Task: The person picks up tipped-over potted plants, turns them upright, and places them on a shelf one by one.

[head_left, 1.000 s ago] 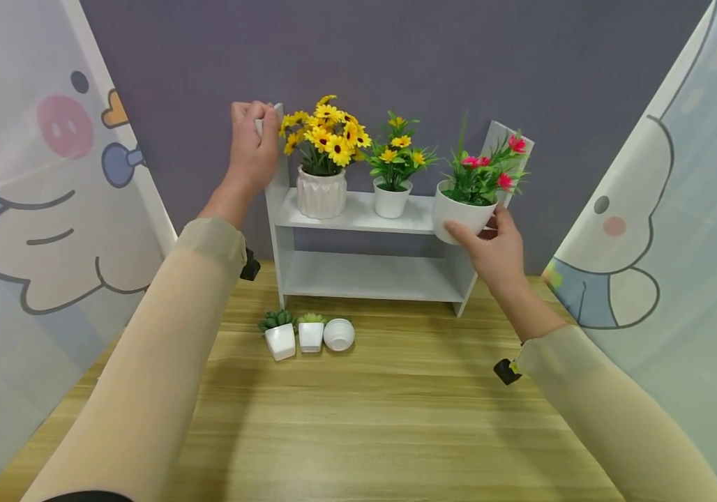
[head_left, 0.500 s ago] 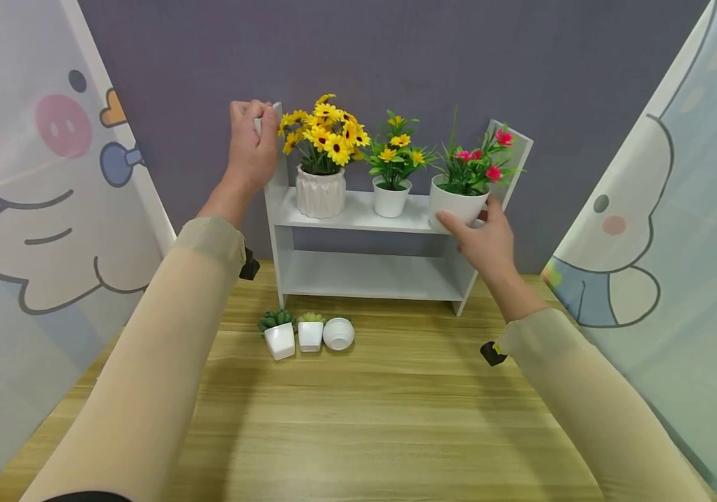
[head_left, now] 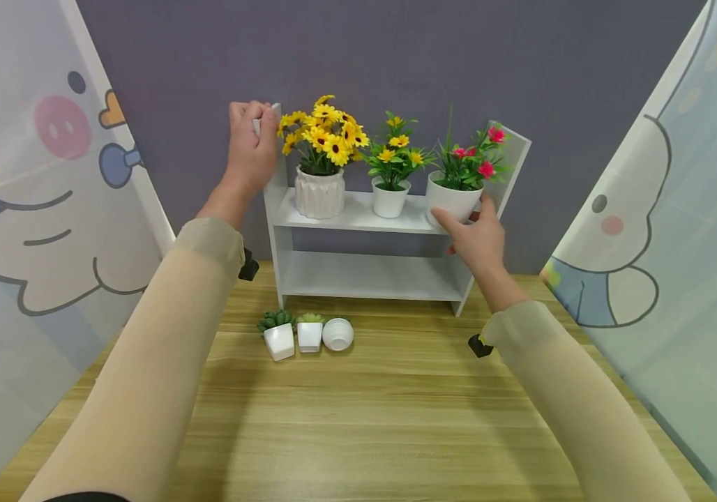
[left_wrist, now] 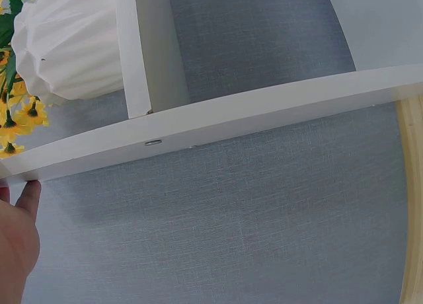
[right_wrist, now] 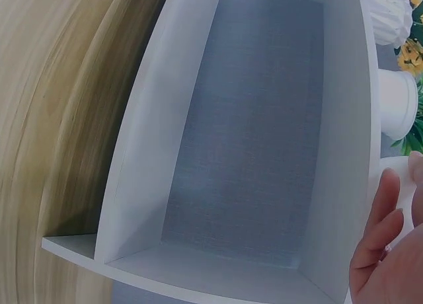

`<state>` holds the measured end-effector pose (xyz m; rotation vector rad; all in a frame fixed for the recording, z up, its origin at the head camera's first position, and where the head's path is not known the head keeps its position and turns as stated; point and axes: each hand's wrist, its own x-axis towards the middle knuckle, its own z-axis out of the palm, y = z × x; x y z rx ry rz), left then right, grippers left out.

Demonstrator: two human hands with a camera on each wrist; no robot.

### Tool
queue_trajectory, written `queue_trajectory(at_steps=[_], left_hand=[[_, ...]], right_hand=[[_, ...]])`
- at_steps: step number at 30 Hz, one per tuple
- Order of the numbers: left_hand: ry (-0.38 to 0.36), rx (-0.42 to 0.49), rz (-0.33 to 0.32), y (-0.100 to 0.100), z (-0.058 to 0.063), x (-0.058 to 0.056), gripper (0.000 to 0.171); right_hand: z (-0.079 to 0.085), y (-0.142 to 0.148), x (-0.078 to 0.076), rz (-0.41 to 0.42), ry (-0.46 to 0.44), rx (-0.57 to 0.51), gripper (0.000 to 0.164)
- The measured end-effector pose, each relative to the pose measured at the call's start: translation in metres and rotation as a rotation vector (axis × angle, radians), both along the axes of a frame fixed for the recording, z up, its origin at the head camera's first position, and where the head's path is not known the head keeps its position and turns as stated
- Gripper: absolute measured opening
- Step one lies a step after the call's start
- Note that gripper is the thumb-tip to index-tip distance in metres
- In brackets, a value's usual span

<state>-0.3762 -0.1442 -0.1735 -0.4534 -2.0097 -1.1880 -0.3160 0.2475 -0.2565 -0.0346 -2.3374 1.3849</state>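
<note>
My left hand (head_left: 250, 150) grips the top of the left side panel of a white two-tier shelf (head_left: 371, 286). In the left wrist view, a fingertip (left_wrist: 28, 197) touches that panel's edge. At the upper tier's right end, my right hand (head_left: 481, 240) holds a white flowerpot (head_left: 449, 200) with pink flowers, thumb in front and fingers round its right side. The pot stands upright at the upper board; its base is partly hidden by the hand. To its left are a small white pot with yellow flowers (head_left: 390, 201) and a ribbed white pot of yellow daisies (head_left: 321, 193).
On the wooden table (head_left: 358, 418), in front of the shelf's left part, lie a tipped white pot with a dark green succulent (head_left: 280, 341), another with a pale green one (head_left: 310, 337), and a round white pot (head_left: 337, 335). A grey wall (head_left: 396, 56) stands behind.
My right hand has carried the pink-flowered pot left and slightly back, from in front of the right side panel to the upper board. The left hand keeps its place on the panel.
</note>
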Motion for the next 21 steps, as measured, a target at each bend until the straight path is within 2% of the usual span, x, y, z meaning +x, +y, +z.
queue_trajectory(at_steps=[14, 21], left_hand=[[0.002, 0.003, -0.006, 0.0, -0.001, -0.001, 0.025], [-0.003, 0.008, 0.001, 0.001, -0.001, 0.0, 0.025]], right_hand=[[-0.003, -0.006, -0.013, -0.056, -0.007, 0.004, 0.105], [-0.001, -0.005, -0.016, -0.031, -0.018, 0.014, 0.106]])
